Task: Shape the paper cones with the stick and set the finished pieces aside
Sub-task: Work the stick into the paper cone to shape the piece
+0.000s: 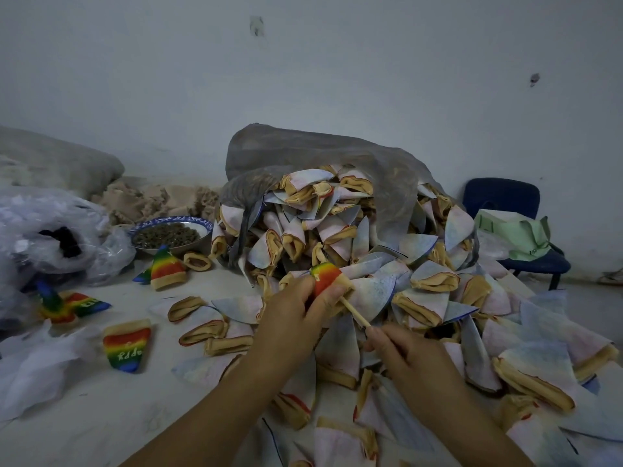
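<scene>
— Far left first: lying there?
— Finished rainbow cones (128, 348), scattered flat on the surface (101, 416), beside a clear plastic bag (40, 224) and a bowl (168, 220). Well apart from both hands.
— Then the middle?
— Left hand (293, 311), fingers curled tight round the held cone (325, 279), raised just in front of the pile of unshaped cones (337, 230). Stick (354, 313) sunk tip-first into the cone's open end, slanting down to the right.
— And rightward?
— Right hand (411, 355), gripping the stick's lower end, fingers closed on it. Close beside the left hand, apart from the cone itself.
— Step in hand?
— Shaping, by the look of it: pushing the point out from inside. Not yet set aside.
— Next move?
— Likely easing the stick straight back out, holding the cone firmly enough to resist the pull yet lightly enough not to flatten it, then laying it leftward with the finished ones. Plenty waiting in the pile.
</scene>
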Demonstrator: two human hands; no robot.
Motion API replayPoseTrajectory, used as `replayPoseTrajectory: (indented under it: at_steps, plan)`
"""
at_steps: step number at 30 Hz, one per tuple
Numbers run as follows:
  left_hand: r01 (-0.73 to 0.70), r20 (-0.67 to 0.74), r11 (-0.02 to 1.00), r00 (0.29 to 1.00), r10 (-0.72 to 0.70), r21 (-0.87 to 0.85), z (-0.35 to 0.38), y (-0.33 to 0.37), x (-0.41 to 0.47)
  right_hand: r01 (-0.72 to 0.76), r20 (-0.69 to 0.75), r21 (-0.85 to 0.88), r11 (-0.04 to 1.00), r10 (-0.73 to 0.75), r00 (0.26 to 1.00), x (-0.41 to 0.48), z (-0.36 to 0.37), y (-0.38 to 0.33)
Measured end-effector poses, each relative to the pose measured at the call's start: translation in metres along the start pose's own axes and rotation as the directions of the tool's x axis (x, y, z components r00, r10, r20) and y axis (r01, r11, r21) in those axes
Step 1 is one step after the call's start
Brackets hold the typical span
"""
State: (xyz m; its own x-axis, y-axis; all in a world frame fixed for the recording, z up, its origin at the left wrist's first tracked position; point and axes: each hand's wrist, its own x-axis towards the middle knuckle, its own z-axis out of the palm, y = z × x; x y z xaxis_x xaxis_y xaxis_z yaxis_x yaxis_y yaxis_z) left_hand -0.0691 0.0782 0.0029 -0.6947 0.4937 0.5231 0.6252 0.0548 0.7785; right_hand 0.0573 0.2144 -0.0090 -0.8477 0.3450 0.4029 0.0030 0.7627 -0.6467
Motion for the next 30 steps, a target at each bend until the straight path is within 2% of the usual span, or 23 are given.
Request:
replayPoseTrajectory:
  at_steps: [3,7,9,12,16,19,21,23,25,28,30]
  plan:
    - [-0.097,0.008,0.989,0.995,0.097,0.109,0.008,0.008,-0.005,-0.020,-0.026,0.000,1.000,0.020,0.999,0.001,0.004,-0.002]
    - [-0.134,0.010,0.951,0.991,0.137,0.278,0.015,0.008,-0.006,-0.065,-0.044,0.022,0.998,0.066,0.997,0.000,0.010,-0.003]
    - [-0.172,0.046,0.938,0.985,0.166,0.302,0.021,0.008,-0.009,-0.070,-0.059,0.061,0.996,0.074,0.996,0.001,0.013,-0.004]
    - [-0.297,0.058,0.898,0.954,0.295,0.325,0.033,0.010,-0.019,-0.084,-0.086,0.098,0.992,0.093,0.992,0.004,0.013,-0.007]
    - [-0.270,0.041,0.953,0.963,0.267,0.140,0.028,0.007,-0.019,-0.030,-0.088,0.125,0.992,0.041,0.995,0.004,0.011,-0.010]
    - [-0.228,-0.093,0.973,0.969,0.229,0.022,0.021,0.006,-0.018,-0.027,-0.126,0.153,0.988,0.046,0.991,0.004,0.007,-0.010]
    - [-0.162,-0.197,0.983,0.970,0.143,-0.083,0.017,0.006,-0.015,-0.038,-0.124,0.163,0.986,0.058,0.991,0.003,0.006,-0.009]
    - [-0.045,-0.234,0.980,0.972,-0.002,-0.195,0.012,0.003,-0.009,-0.046,-0.098,0.145,0.988,0.060,0.993,0.001,0.007,-0.007]
    - [0.047,-0.175,0.958,0.980,-0.100,-0.282,0.006,-0.002,-0.004,-0.050,-0.069,0.104,0.993,0.058,0.996,-0.001,0.008,-0.006]
    - [0.092,-0.065,0.917,0.990,-0.127,-0.388,0.004,-0.004,-0.002,-0.070,-0.031,0.073,0.995,0.073,0.997,-0.003,0.011,-0.004]
    - [0.132,-0.047,0.891,0.984,-0.169,-0.435,0.004,-0.003,-0.002,-0.081,-0.014,0.072,0.994,0.083,0.996,-0.003,0.012,-0.002]
